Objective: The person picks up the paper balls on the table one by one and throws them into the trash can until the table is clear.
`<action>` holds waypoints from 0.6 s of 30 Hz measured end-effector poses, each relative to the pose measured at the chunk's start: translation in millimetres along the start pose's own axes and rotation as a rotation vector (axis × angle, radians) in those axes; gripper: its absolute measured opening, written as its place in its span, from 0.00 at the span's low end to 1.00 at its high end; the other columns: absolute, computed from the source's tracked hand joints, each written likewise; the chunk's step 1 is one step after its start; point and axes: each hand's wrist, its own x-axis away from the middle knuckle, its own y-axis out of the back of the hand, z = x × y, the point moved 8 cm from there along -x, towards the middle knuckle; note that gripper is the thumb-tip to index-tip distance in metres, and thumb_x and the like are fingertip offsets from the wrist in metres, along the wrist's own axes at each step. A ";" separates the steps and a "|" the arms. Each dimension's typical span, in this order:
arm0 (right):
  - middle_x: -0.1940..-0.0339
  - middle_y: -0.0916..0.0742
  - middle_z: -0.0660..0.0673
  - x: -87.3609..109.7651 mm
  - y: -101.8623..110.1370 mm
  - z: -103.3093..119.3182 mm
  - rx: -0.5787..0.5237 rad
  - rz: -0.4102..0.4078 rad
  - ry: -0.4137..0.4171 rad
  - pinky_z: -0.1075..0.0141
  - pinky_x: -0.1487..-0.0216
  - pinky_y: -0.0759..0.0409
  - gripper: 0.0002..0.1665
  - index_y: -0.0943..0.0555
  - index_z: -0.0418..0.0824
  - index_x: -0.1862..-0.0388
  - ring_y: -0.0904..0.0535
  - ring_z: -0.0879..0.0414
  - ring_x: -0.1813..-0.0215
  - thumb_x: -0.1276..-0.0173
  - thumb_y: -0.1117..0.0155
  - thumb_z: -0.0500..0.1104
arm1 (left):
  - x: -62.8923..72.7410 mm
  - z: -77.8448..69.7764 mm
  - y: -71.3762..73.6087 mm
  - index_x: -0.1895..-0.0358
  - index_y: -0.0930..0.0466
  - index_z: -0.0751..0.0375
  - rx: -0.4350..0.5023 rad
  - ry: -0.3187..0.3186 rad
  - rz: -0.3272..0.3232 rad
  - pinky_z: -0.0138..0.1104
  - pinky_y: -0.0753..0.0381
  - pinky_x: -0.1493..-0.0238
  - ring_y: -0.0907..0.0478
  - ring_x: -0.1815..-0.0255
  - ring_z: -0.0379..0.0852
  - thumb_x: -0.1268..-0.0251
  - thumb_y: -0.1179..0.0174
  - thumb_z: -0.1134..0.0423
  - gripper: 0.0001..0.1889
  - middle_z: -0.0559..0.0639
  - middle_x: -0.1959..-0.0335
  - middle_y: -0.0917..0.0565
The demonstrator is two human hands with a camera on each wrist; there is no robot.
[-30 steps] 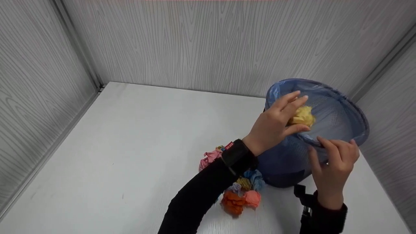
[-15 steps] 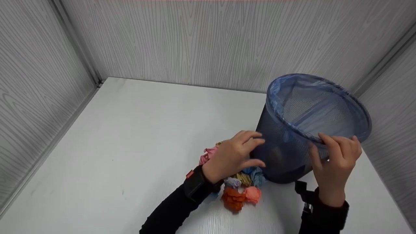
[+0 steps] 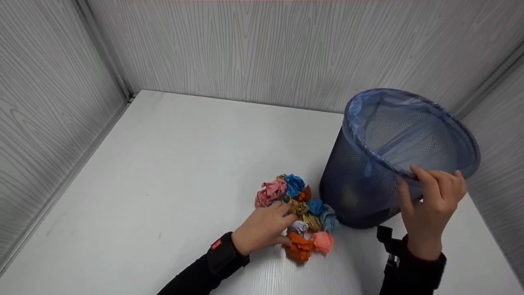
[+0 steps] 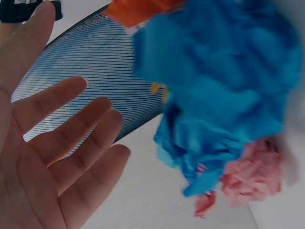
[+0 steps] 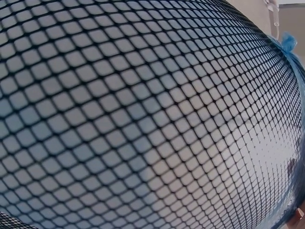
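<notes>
At the pile of crumpled paper, my left hand (image 3: 265,227) has its fingers spread and relaxed. They lie beside an olive-yellow paper ball (image 3: 298,207) and over a pale lilac one (image 3: 300,226); in the head view I cannot tell whether they touch. The left wrist view shows this palm with nothing in it, and a large blue paper ball (image 4: 224,86) close by. My right hand (image 3: 434,209) pinches the near rim of a dark mesh wastebasket (image 3: 352,172) lined with a blue bag. The basket leans toward me. Its mesh (image 5: 143,105) fills the right wrist view, hiding most of that hand.
Other paper balls in the pile are pink (image 3: 273,190), orange (image 3: 299,248), coral (image 3: 322,241) and several blue ones. A faint yellowish shape shows through the basket's lower wall. The white tabletop (image 3: 184,164) meets wood-grained panels (image 3: 245,53) at the back and sides.
My left hand held a yellow paper ball over the basket, let it go inside, and moved left and down to the pile. The right hand stays on the rim.
</notes>
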 end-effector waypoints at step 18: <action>0.78 0.24 0.34 10.7 1.1 -21.7 0.039 0.019 0.006 0.51 0.42 0.47 0.17 0.20 0.32 0.74 0.31 0.38 0.69 0.51 0.39 0.47 | 24.5 18.5 -27.9 0.60 0.21 0.55 -0.049 0.107 0.155 0.31 0.27 0.72 0.33 0.62 0.45 0.63 0.29 0.52 0.22 0.49 0.63 0.25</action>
